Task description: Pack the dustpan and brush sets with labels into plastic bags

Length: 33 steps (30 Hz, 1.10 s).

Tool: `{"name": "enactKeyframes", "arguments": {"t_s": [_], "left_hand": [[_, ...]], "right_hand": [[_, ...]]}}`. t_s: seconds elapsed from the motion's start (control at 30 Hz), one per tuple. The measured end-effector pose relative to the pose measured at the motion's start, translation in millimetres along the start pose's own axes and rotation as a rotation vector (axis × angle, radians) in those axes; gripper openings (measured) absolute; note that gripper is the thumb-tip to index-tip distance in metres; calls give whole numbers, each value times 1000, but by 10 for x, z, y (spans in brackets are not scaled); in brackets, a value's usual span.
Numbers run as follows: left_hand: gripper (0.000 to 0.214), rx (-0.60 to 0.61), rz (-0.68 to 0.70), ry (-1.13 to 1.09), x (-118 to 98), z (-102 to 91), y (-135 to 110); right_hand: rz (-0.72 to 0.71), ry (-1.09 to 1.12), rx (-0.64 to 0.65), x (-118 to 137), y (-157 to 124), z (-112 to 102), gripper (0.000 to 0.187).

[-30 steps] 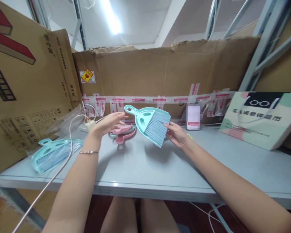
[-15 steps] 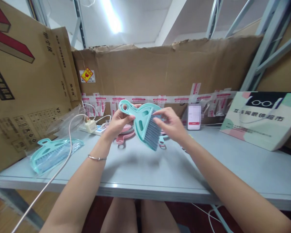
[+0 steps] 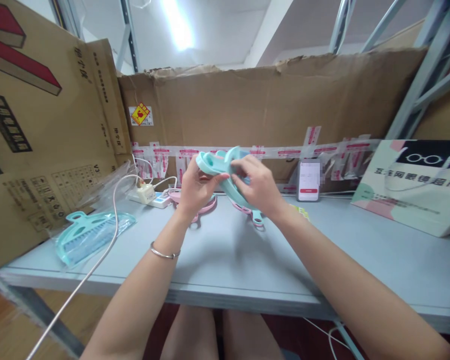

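Note:
Above the table I hold a teal hand brush (image 3: 218,163), tilted so that its edge faces me. My left hand (image 3: 196,187) is closed around the handle end. My right hand (image 3: 260,184) is closed on the wide head, with its fingers covering part of it. The bristles are mostly hidden from this angle. Behind and below the hands lie pink pieces (image 3: 209,206), partly covered by my left hand. A teal handle with a hole (image 3: 257,216) rests beside a pink one, below my right hand.
At the left lies a teal brush and dustpan in clear plastic (image 3: 92,234), with a white cable (image 3: 111,240) crossing it. A power strip (image 3: 161,200) is behind. A phone (image 3: 308,181) stands at the back, and a printed box (image 3: 408,187) stands at the right.
The brush has turned from showing its face and bristles to edge-on. My right hand has gone from touching the bristles to gripping the head. The view has shifted slightly.

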State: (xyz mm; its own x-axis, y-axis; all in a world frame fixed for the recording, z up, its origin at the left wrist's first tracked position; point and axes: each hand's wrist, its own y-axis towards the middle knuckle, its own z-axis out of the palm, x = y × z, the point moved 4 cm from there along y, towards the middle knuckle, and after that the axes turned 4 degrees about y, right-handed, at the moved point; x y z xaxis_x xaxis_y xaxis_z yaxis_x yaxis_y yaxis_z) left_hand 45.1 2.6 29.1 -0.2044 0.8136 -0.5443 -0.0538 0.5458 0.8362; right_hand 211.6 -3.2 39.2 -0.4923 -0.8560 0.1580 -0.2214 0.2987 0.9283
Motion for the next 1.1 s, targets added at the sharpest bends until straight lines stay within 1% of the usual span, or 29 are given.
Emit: {"name": "enactKeyframes", "arguments": {"t_s": [0.07,0.1,0.13,0.17,0.2,0.23,0.3,0.37,0.43,0.5,0.57,0.6,0.67,0.73,0.83,0.93,1.0,1.03,1.1], "left_hand": [[38,-192,-9,70,18,-234,50],[36,-284,-12,102,32,-363,75],[36,-337,-15,141,52,-470,102],[36,-351,-17,191,81,-548,128],[36,-337,-23,252,123,-593,150],[36,-296,-32,323,177,-605,166],[34,-150,-49,493,317,-550,180],[29,62,-54,686,483,-442,168],[22,277,-52,854,647,-360,138],[16,431,-75,971,777,-344,107],[14,542,-121,1023,851,-368,80],[16,589,-153,1021,867,-386,67],[25,678,-232,969,864,-416,36],[37,742,-319,913,837,-438,3],[49,774,-404,928,794,-456,-31],[55,741,-416,960,766,-446,-34],[53,700,-383,942,742,-427,-14],[51,660,-347,928,722,-422,7],[45,514,-245,912,654,-436,70]], "right_hand": [[57,-60,-186,-134,23,-218,4],[94,-96,-258,-232,28,-320,4],[125,-126,-276,-343,28,-388,6],[136,-158,-229,-461,22,-409,8],[128,-192,-140,-580,2,-386,10],[109,-229,-33,-698,-38,-327,13],[82,-312,198,-924,-182,-134,20],[84,-390,429,-1124,-377,92,24],[100,-401,623,-1273,-569,274,26],[116,-363,760,-1374,-713,382,28],[134,-311,839,-1447,-797,421,33],[148,-290,855,-1480,-820,422,35],[192,-262,843,-1540,-843,401,40],[247,-252,806,-1586,-865,367,46],[319,-235,736,-1615,-919,317,55],[374,-191,669,-1613,-967,292,54],[396,-143,644,-1592,-970,292,49],[399,-118,616,-1573,-954,286,46],[389,-73,497,-1506,-883,244,44]]}}
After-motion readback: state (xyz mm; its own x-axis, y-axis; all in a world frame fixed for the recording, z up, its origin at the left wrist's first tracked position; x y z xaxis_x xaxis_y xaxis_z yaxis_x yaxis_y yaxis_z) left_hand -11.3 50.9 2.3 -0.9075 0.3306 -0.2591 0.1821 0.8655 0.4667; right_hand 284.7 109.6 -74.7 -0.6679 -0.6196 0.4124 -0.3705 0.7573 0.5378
